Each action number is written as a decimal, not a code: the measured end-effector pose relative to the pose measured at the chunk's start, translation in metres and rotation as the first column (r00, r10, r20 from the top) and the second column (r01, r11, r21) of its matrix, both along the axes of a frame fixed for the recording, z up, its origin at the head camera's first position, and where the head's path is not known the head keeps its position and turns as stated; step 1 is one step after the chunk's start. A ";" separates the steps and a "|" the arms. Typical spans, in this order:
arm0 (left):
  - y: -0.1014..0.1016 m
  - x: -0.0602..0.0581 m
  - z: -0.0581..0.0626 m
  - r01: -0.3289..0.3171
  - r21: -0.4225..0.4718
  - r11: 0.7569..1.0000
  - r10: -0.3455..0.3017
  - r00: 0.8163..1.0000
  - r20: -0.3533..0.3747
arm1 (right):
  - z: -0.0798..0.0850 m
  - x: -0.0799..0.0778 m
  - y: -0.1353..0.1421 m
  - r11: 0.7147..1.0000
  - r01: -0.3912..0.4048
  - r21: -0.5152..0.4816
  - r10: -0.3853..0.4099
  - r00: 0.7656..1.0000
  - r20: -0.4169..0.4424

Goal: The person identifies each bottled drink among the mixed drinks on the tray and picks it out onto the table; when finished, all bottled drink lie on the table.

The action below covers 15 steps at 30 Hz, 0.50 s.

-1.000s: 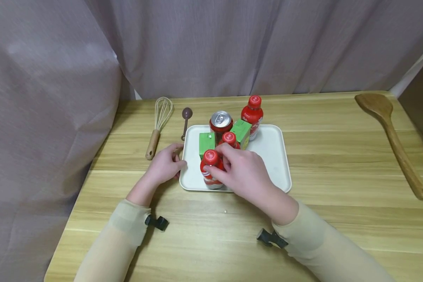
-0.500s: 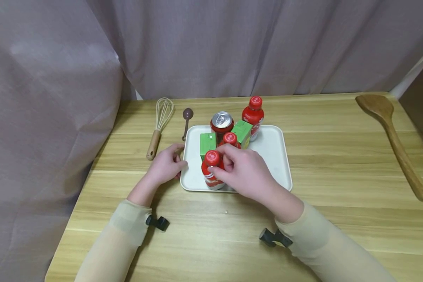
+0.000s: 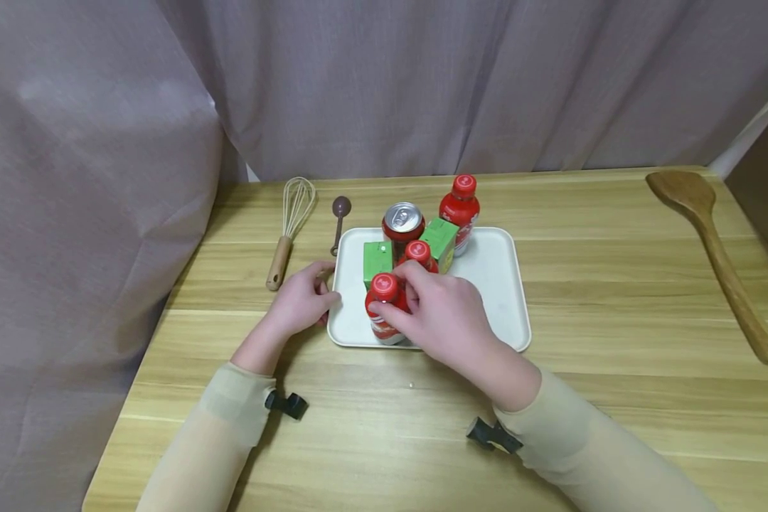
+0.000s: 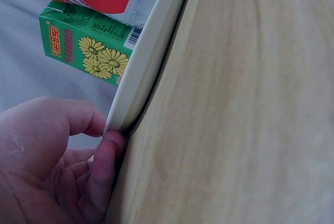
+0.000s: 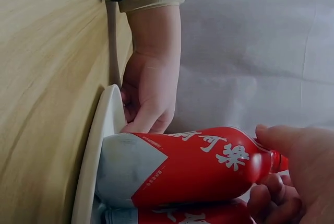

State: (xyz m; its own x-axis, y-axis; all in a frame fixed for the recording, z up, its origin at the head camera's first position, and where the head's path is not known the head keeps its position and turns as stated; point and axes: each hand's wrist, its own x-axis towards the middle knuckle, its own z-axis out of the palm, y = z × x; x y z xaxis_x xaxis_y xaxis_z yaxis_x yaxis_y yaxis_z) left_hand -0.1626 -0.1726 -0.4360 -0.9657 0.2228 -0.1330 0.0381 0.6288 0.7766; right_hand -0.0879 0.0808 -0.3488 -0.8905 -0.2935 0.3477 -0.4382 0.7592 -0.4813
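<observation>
On the white tray (image 3: 496, 302), near its front rim, a red drink bottle (image 3: 384, 328) stands upright. My right hand (image 3: 451, 313) holds it just below the cap between thumb and fingers; in the right wrist view the red bottle (image 5: 193, 166) has its base on the tray. My left hand (image 3: 299, 299) pinches the tray's left rim, and the left wrist view shows thumb and finger meeting at the tray edge (image 4: 143, 65). Directly behind the held bottle is a second red bottle (image 3: 418, 252), partly hidden. Green drink cartons (image 3: 377, 259) and a red can (image 3: 403, 220) stand close by.
Another red bottle (image 3: 459, 210) stands at the tray's back. Left of the tray lie a whisk (image 3: 288, 227) and a small brown spoon (image 3: 341, 213). A wooden spatula (image 3: 710, 242) lies far right on the table. A grey curtain (image 3: 384, 85) hangs behind.
My right hand shifted slightly rightward, then back left, its thumb moving a little at the front bottle's neck. The bottles, tray and left hand look practically unmoved.
</observation>
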 end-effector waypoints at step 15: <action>0.001 0.001 0.001 -0.003 0.002 1.000 0.003 1.000 0.009 | 0.010 -0.003 0.007 0.991 -0.059 -0.122 0.082 0.979 0.189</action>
